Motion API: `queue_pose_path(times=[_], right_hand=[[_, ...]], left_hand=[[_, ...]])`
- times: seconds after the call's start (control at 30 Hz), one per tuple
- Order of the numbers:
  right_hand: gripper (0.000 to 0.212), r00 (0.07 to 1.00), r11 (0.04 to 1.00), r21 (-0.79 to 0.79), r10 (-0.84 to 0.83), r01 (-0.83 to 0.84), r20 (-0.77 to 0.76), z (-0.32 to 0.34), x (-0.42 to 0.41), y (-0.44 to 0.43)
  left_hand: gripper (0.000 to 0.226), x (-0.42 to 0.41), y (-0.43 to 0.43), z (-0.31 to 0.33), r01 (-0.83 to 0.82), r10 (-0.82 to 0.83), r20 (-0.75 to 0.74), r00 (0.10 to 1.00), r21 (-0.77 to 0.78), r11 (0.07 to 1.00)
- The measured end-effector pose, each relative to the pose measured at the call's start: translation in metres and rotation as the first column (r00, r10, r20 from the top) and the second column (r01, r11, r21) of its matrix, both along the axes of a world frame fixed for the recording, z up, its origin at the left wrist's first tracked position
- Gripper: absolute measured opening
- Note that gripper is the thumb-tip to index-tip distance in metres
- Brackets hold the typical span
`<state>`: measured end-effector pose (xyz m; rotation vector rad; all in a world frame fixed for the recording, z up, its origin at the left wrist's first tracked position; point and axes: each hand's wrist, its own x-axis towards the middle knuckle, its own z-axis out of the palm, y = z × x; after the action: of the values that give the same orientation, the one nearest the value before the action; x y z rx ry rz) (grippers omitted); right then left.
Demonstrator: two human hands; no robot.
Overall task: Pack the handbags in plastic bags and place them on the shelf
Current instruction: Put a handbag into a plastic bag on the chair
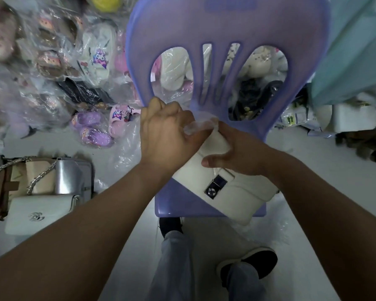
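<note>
A white handbag (237,192) with a silver clasp lies slanted on the seat of a purple plastic chair (204,25). A clear plastic bag (199,124) is bunched at the handbag's far end. My left hand (167,131) is curled over that end and grips the plastic there. My right hand (232,151) holds the handbag's upper part, fingers bent round it and thumb on top. Three more handbags sit on the floor at the left: a beige one with a chain (15,181), a silver one (72,177) and a white one (39,213).
Bagged slippers and soft toys (74,61) are piled on the floor at the back left. A white box (354,118) and teal fabric (356,51) stand at the right. Loose plastic (267,231) lies under the chair's front. My feet are below the seat.
</note>
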<state>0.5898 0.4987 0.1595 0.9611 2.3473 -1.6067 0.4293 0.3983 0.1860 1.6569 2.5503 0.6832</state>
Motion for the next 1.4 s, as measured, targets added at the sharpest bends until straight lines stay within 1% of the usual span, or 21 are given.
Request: queue_pose_path(times=[0.13, 0.2, 0.27, 0.4, 0.47, 0.53, 0.57, 0.6, 0.63, 0.67, 0.7, 0.73, 0.77, 0.83, 0.9, 0.97, 1.03, 1.13, 1.23, 1.3, 1.4], right_hand=[[0.075, 0.949, 0.947, -0.062, -0.316, 0.315, 0.002, 0.001, 0.018, -0.001], [0.074, 0.889, 0.888, -0.053, -0.458, 0.456, -0.025, 0.0, 0.027, -0.002], [0.072, 0.853, 0.855, -0.02, -0.517, 0.518, -0.074, 0.0, 0.031, -0.006], [0.069, 0.791, 0.789, 0.076, -0.6, 0.61, -0.122, -0.001, 0.032, -0.018], [0.069, 0.738, 0.725, 0.142, -0.661, 0.674, -0.132, -0.006, 0.031, -0.026], [0.067, 0.685, 0.665, 0.164, -0.712, 0.728, -0.157, -0.009, 0.029, -0.034], [0.066, 0.658, 0.641, 0.153, -0.731, 0.753, -0.178, -0.011, 0.027, -0.037], [0.066, 0.638, 0.625, 0.134, -0.744, 0.769, -0.199, -0.013, 0.025, -0.04], [0.066, 0.624, 0.616, 0.111, -0.751, 0.78, -0.214, -0.014, 0.023, -0.042], [0.067, 0.611, 0.61, 0.083, -0.759, 0.788, -0.223, -0.016, 0.022, -0.044], [0.068, 0.594, 0.601, 0.047, -0.771, 0.798, -0.231, -0.018, 0.02, -0.044], [0.069, 0.573, 0.589, 0.006, -0.784, 0.808, -0.239, -0.021, 0.019, -0.045], [0.068, 0.552, 0.577, -0.033, -0.796, 0.816, -0.249, -0.024, 0.019, -0.045], [0.066, 0.513, 0.553, -0.086, -0.812, 0.829, -0.277, -0.029, 0.02, -0.044], [0.063, 0.493, 0.54, -0.096, -0.817, 0.836, -0.3, -0.035, 0.021, -0.044], [0.06, 0.525, 0.566, -0.078, -0.801, 0.821, -0.287, -0.042, 0.024, -0.045], [0.056, 0.59, 0.626, -0.069, -0.762, 0.777, -0.267, -0.049, 0.029, -0.047], [0.056, 0.635, 0.664, -0.088, -0.739, 0.742, -0.225, -0.055, 0.036, -0.044], [0.062, 0.661, 0.687, -0.099, -0.722, 0.72, -0.201, -0.054, 0.043, -0.036], [0.063, 0.672, 0.703, -0.114, -0.707, 0.702, -0.219, -0.051, 0.045, -0.031], [0.041, 0.592, 0.627, -0.279, -0.779, 0.727, -0.207, -0.034, 0.041, -0.022]], left_hand=[[0.015, 0.001, 0.004, 0.004, 0.063, -0.062, -0.076, 0.995, 0.014, 0.998], [0.031, -0.002, 0.001, 0.002, 0.139, -0.137, -0.109, 0.985, 0.014, 0.99], [0.034, -0.003, -0.003, 0.0, 0.169, -0.161, -0.183, 0.97, 0.028, 0.985], [0.057, 0.005, -0.006, 0.001, 0.015, -0.027, -0.286, 0.958, -0.046, 0.999], [0.055, 0.011, -0.004, 0.0, -0.051, 0.032, -0.174, 0.984, -0.106, 0.993], [0.035, 0.016, 0.0, -0.005, -0.232, 0.256, 0.111, 0.96, -0.188, 0.954], [0.027, 0.017, 0.003, -0.008, -0.356, 0.415, 0.308, 0.856, -0.229, 0.906], [0.023, 0.019, 0.007, -0.012, -0.44, 0.514, 0.5, 0.697, -0.268, 0.857], [0.02, 0.021, 0.01, -0.014, -0.473, 0.525, 0.648, 0.552, -0.274, 0.837], [0.017, 0.024, 0.013, -0.016, -0.484, 0.474, 0.746, 0.468, -0.232, 0.844], [0.014, 0.026, 0.015, -0.016, -0.48, 0.405, 0.792, 0.457, -0.163, 0.862], [0.014, 0.027, 0.016, -0.015, -0.442, 0.32, 0.78, 0.538, -0.062, 0.895], [0.018, 0.027, 0.015, -0.014, -0.361, 0.224, 0.704, 0.674, 0.048, 0.931], [0.029, 0.02, 0.01, -0.013, -0.116, 0.03, 0.44, 0.898, 0.17, 0.979], [0.043, 0.007, 0.007, -0.015, 0.089, -0.115, 0.188, 0.975, 0.139, 0.986], [0.056, -0.002, 0.001, -0.017, 0.153, -0.155, 0.043, 0.987, 0.052, 0.987], [0.066, -0.006, -0.007, -0.022, 0.171, -0.171, 0.052, 0.984, 0.002, 0.985], [0.056, -0.006, -0.017, -0.03, 0.287, -0.279, 0.201, 0.939, -0.014, 0.958], [0.039, -0.003, -0.021, -0.034, 0.257, -0.252, 0.333, 0.909, 0.029, 0.966], [0.041, 0.002, -0.022, -0.034, 0.234, -0.226, 0.408, 0.884, 0.029, 0.972], [0.051, 0.005, -0.02, -0.036, 0.183, -0.134, 0.657, 0.742, -0.006, 0.983]])
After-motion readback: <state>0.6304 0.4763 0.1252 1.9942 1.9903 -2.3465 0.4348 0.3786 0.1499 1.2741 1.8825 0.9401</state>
